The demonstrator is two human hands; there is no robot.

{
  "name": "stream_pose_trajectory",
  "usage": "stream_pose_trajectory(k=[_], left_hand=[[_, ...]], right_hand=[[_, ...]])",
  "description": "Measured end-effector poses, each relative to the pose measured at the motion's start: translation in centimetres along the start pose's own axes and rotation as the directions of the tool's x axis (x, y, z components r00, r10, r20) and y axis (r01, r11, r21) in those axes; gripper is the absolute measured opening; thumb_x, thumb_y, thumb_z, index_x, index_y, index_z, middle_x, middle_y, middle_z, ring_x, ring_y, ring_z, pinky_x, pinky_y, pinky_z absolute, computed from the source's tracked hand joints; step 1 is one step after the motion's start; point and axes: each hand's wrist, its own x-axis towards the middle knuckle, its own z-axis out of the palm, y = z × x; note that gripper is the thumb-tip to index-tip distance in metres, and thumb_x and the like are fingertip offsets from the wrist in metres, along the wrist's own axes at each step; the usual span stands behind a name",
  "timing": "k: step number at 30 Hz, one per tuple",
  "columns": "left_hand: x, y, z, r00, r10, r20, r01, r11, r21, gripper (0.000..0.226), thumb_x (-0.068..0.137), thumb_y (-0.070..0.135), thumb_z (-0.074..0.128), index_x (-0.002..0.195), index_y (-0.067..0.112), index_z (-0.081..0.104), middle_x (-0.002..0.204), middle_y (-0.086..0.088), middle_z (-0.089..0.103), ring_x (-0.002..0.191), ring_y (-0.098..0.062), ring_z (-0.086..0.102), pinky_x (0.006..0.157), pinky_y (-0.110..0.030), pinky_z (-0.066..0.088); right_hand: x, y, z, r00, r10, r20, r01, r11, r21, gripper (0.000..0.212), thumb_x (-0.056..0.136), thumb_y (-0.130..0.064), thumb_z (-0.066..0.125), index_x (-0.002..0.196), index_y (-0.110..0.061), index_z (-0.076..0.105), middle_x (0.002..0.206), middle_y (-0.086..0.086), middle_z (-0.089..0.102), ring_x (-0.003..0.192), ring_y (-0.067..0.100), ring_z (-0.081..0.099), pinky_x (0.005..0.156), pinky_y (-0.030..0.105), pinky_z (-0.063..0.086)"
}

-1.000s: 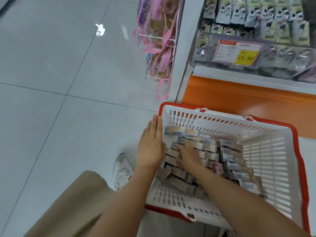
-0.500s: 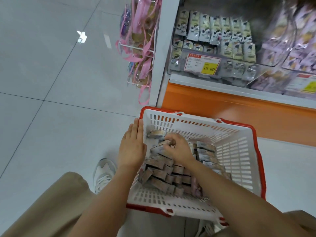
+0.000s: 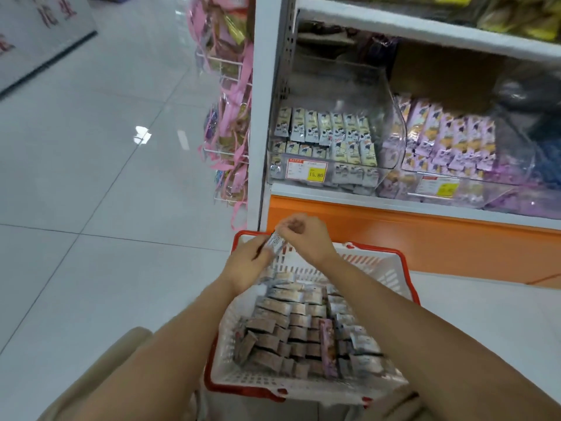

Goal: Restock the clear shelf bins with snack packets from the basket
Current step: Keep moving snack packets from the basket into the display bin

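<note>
A white basket with a red rim point(image 3: 403, 270) stands on the floor below the shelf, holding several rows of snack packets point(image 3: 291, 326). Above its far left corner both hands meet on one snack packet point(image 3: 275, 242): my left hand point(image 3: 247, 267) holds its lower end and my right hand point(image 3: 305, 237) pinches its upper end. The clear shelf bin point(image 3: 388, 117) on the left holds several white-and-black packets behind a 15.80 price label point(image 3: 306, 172). A second clear bin point(image 3: 516, 153) to the right holds purple packets.
An orange base panel point(image 3: 394, 235) runs under the shelf. A wire rack of pink-ribboned bags point(image 3: 230, 117) hangs on the shelf's left end. White tiled floor point(image 3: 91, 208) spreads to the left. My tan trouser leg point(image 3: 100, 387) is at the bottom left.
My right hand lifted a packet out of the basket. My left hand left the basket's rim and rose to take the same packet. The view tilted up toward the shelf.
</note>
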Motion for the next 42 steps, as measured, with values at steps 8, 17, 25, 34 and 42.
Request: stream_pose_trajectory(k=[8, 17, 25, 34, 42], left_hand=[[1.5, 6.6, -1.7, 0.983, -0.171, -0.065, 0.09, 0.763, -0.64, 0.029, 0.105, 0.018, 0.042, 0.106, -0.006, 0.059, 0.085, -0.017, 0.065, 0.076, -0.026, 0.064, 0.073, -0.034, 0.058], [4.5, 12.6, -2.3, 0.963, 0.062, -0.261, -0.141, 0.946, -0.293, 0.028, 0.098, 0.031, 0.05, 0.097, 0.005, 0.058, 0.095, -0.017, 0.059, 0.088, -0.031, 0.058, 0.086, -0.043, 0.047], [7.3, 12.0, -3.0, 0.922, 0.366, -0.129, -0.171, 0.683, 0.71, 0.071, 0.097, 0.022, 0.049, 0.157, 0.017, 0.01, 0.164, -0.002, 0.012, 0.151, -0.02, 0.0, 0.122, -0.045, -0.005], [7.6, 10.9, -1.9, 0.903, 0.393, -0.172, -0.13, 0.634, 0.763, 0.078, 0.094, 0.012, 0.047, 0.157, 0.017, 0.002, 0.165, -0.002, 0.007, 0.151, -0.021, -0.002, 0.122, -0.044, -0.007], [7.5, 10.8, -2.0, 0.903, 0.4, -0.158, -0.144, 0.626, 0.767, 0.082, 0.091, 0.008, 0.05, 0.157, 0.017, 0.002, 0.165, -0.002, 0.006, 0.151, -0.021, -0.003, 0.122, -0.043, -0.009]], right_hand=[[-1.5, -3.7, -3.7, 0.995, -0.103, -0.012, 0.103, 0.975, 0.197, 0.038, 0.089, -0.02, 0.07, 0.12, -0.025, 0.049, 0.103, -0.003, 0.056, 0.092, 0.012, 0.061, 0.077, 0.021, 0.051], [-0.9, -6.8, -8.3, 0.952, -0.275, -0.134, 0.286, 0.956, 0.069, 0.027, 0.089, -0.01, 0.066, 0.113, -0.017, 0.056, 0.089, 0.002, 0.055, 0.073, 0.006, 0.054, 0.065, 0.015, 0.048], [5.9, -7.1, -12.3, 0.925, -0.208, -0.318, 0.147, 0.968, -0.204, 0.021, 0.091, -0.022, 0.065, 0.112, -0.02, 0.06, 0.072, -0.003, 0.054, 0.066, 0.015, 0.057, 0.068, 0.041, 0.056], [10.4, -6.8, -11.0, 0.968, -0.092, -0.232, -0.04, 0.86, -0.509, 0.021, 0.088, -0.021, 0.067, 0.108, -0.017, 0.064, 0.082, 0.003, 0.066, 0.063, 0.015, 0.056, 0.057, 0.022, 0.039], [11.3, -7.4, -10.7, 0.972, 0.105, -0.21, -0.198, 0.845, -0.496, 0.018, 0.086, -0.019, 0.069, 0.085, -0.002, 0.073, 0.084, 0.01, 0.073, 0.076, 0.022, 0.069, 0.067, 0.027, 0.053]])
